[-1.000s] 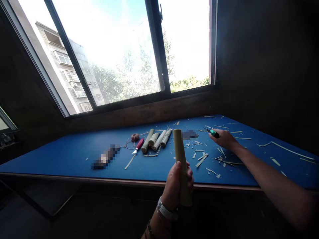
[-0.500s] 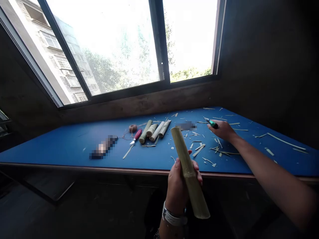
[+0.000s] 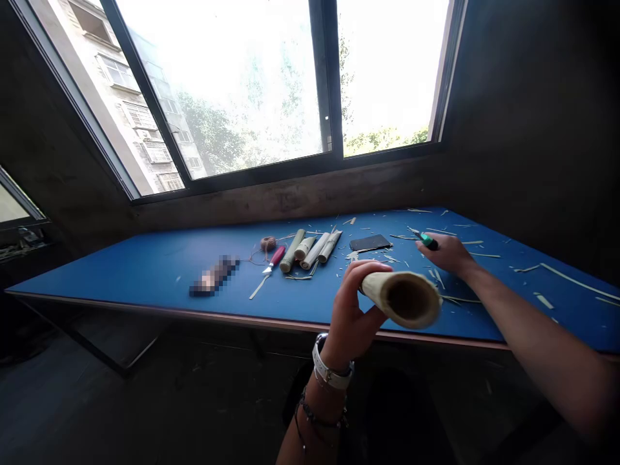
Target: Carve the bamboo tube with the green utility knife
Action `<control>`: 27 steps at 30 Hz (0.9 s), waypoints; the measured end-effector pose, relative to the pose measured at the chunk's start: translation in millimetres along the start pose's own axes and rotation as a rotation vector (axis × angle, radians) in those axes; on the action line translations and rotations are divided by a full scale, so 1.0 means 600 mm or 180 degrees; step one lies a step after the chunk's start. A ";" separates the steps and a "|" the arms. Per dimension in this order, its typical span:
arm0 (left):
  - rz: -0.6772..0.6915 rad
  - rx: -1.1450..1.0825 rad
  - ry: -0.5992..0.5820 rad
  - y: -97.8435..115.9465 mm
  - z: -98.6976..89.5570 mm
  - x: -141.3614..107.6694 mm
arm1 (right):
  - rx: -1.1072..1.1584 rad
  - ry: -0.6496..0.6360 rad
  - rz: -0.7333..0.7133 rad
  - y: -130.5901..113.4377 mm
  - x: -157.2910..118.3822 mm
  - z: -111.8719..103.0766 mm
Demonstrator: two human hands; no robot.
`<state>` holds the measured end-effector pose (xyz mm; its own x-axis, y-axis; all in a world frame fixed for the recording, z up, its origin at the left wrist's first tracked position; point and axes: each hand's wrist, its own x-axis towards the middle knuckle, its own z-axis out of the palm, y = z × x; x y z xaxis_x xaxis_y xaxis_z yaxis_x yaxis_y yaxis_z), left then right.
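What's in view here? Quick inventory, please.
workbench: 1, blue top, under the window
bamboo tube: 1, pale green-tan, hollow end facing the camera, in the left hand
green-and-black knife: 1, in the right hand, over the bench
red-handled craft knife: 1, red, on the bench
twine ball: 1, brown, on the bench
bamboo pieces: 4, pale, side by side on the bench
black slab: 1, black, flat, on the bench; possibly a phone
pixelated object: 1, colour hidden, bench left
bamboo shavings: many, pale, mostly bench right
window: 1, dark frame, behind the bench
building: 1, grey, outside
trees: several, green, outside
wristband: 1, white, left wrist
bracelet: 1, dark, left forearm
left hand: 1, wrapped around the tube
right hand: 1, just above the bench
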<state>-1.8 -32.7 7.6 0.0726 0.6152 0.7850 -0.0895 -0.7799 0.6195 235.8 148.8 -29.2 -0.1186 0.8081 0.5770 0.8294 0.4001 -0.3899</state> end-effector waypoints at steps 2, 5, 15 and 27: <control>0.0213 0.0214 -0.0110 0.006 0.003 0.006 | -0.0010 0.0021 0.0022 0.003 0.001 0.002; 0.0134 0.0218 -0.0193 0.008 0.011 0.004 | -0.0006 0.0020 0.0045 0.007 0.002 0.005; 0.0280 0.0241 -0.0116 0.003 0.033 -0.008 | 0.0000 0.0123 -0.0125 0.004 0.004 0.005; 0.0216 0.0220 -0.0151 0.012 0.024 -0.004 | 0.0000 0.0108 -0.0100 0.010 0.007 0.008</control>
<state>11.6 -41.6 10.0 0.1158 0.5558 0.8232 -0.0272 -0.8267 0.5620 237.7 156.7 -32.5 -0.1260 0.7799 0.6131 0.8256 0.4251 -0.3711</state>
